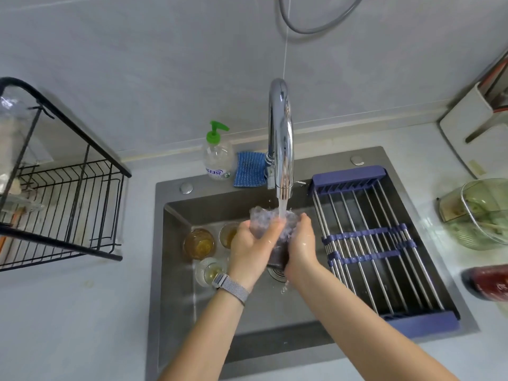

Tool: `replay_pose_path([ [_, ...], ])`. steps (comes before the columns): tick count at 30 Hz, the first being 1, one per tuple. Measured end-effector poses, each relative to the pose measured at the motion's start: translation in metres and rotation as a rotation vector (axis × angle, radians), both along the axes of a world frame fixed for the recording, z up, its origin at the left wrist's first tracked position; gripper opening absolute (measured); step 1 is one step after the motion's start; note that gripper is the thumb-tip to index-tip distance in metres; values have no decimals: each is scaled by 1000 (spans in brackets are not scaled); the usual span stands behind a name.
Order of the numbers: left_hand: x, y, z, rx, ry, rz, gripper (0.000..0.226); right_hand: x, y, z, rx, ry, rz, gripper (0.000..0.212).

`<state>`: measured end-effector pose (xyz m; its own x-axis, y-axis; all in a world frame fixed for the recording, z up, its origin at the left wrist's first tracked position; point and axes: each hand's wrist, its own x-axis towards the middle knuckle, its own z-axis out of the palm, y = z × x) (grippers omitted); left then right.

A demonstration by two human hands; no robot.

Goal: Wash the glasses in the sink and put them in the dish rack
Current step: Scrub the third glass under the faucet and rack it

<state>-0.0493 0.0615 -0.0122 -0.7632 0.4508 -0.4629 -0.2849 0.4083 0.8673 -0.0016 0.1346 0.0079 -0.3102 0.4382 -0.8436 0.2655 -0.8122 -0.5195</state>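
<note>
At centre frame both hands, left hand point(251, 240) and right hand point(299, 240), wrap a glass point(277, 243) under the faucet point(281, 138) stream, evidently rinsing; three glasses point(199, 244) wait in the sink point(176, 270), black dish rack point(68, 204) at left.

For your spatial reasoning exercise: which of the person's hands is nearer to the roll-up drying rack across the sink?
Right. The right hand grips the glass just beside the roll-up drying rack; the left hand is farther away.
</note>
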Motion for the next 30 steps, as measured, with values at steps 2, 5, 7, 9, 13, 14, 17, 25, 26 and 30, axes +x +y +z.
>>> replay_pose_path([
  [2,3,0,1,8,28,-24,73,2,5,-1,14,12,-18,46],
  [5,-3,1,-1,10,39,48,64,0,-8,0,92,57,81,39],
  [7,-4,1,-1,1,56,107,51,-2,-13,-1,135,53,106,39],
  [9,0,0,3,14,121,115,45,1,-12,-9,129,70,110,44],
  [13,7,-2,12,74,244,81,26,9,-16,-13,234,222,236,77],
  [14,9,-2,11,97,260,71,27,11,-14,-14,229,246,241,89],
  [17,16,-1,8,207,189,41,41,13,-6,-11,268,319,225,63],
  [25,3,11,10,130,-253,156,61,27,-21,-13,221,301,69,73],
  [26,7,12,10,106,-222,147,60,27,-20,-13,230,282,59,75],
  [30,33,11,10,89,-14,-17,30,27,-8,-14,208,294,24,70],
])
